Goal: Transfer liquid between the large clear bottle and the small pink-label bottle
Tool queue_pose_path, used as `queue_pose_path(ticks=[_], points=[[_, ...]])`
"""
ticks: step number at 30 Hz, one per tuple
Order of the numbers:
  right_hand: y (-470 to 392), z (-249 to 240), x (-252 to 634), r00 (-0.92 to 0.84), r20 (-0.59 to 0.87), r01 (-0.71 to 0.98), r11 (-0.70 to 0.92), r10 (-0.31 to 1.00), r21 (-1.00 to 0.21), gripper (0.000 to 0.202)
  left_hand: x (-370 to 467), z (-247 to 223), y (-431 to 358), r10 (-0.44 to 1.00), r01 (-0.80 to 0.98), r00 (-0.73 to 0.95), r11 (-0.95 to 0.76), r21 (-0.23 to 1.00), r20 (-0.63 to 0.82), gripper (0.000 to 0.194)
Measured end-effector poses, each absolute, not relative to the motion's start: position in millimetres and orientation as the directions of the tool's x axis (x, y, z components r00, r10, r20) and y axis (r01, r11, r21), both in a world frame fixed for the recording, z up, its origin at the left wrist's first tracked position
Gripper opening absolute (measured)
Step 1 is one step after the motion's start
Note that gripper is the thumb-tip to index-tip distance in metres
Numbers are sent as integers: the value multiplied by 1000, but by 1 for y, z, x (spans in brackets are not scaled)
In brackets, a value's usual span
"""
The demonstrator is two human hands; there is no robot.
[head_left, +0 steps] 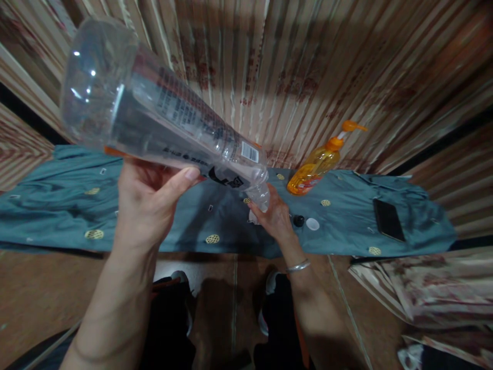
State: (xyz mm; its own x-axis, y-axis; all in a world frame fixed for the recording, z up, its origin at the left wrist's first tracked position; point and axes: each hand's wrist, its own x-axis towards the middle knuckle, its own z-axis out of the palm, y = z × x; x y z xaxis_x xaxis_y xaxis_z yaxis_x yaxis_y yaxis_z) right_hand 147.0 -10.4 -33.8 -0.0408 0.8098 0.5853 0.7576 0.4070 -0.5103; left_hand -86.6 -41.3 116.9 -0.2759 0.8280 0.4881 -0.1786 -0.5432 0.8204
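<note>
A large clear plastic bottle (181, 121) with printed labels lies tilted in the air, its wide base up at the left and its neck down at the right. My left hand (152, 192) is closed around its underside, thumb along the lower edge. At the bottle's neck, my right hand (275, 213) has its fingers curled. A small whitish thing (253, 217) shows beside these fingers; its kind is mostly hidden. Just right of that hand, a small black cap (298, 221) and a round white disc (313, 224) rest on the cloth.
A teal patterned cloth (154, 226) covers the narrow table. Toward the back right stands a pump bottle (314, 167) of orange liquid. A black phone-like slab (389, 220) lies at the right end. Behind hangs a striped curtain (239, 67).
</note>
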Motion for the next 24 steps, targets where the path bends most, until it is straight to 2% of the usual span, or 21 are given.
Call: queue_pose_path(ticks=[17, 24], points=[[-10, -34, 146, -36, 578, 760, 398, 815, -514, 65, -85, 120, -42, 842, -238, -284, -525, 817, 458, 57], [-9, -36, 145, -21, 577, 752, 394, 816, -529, 66, -87, 120, -42, 840, -211, -259, -530, 821, 476, 50]])
